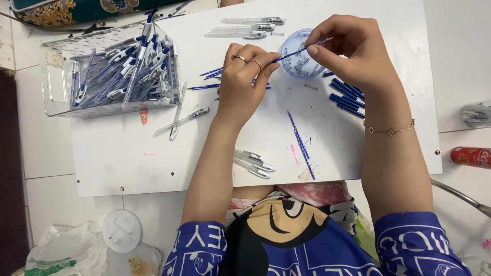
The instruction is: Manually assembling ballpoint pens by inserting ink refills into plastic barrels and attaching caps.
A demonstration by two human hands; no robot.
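Your left hand and right hand meet in the upper middle of the frame, both pinched shut on one thin blue pen refill. The refill runs slantwise between them, just above the round blue dish that holds small metal springs. The left fingers grip its lower end; the right thumb and forefinger close narrowly on the upper end near the tip.

The refill looks very light, thin and somewhat bendy. It should flex if you press sideways, so take it close to the end you are working on and keep the pinch gentle. Its smooth plastic may roll between your fingertips. The springs in the dish are tiny and would scatter easily if the dish were knocked.

Around you on the white board:
- a heap of loose blue refills to the right of the dish, under your right wrist
- two more refills lying below centre
- clear pen barrels beside your left forearm, and others along the top edge
- a clear plastic box at upper left, packed with assembled blue-and-white pens

A red drinks can lies at the right edge, off the board.
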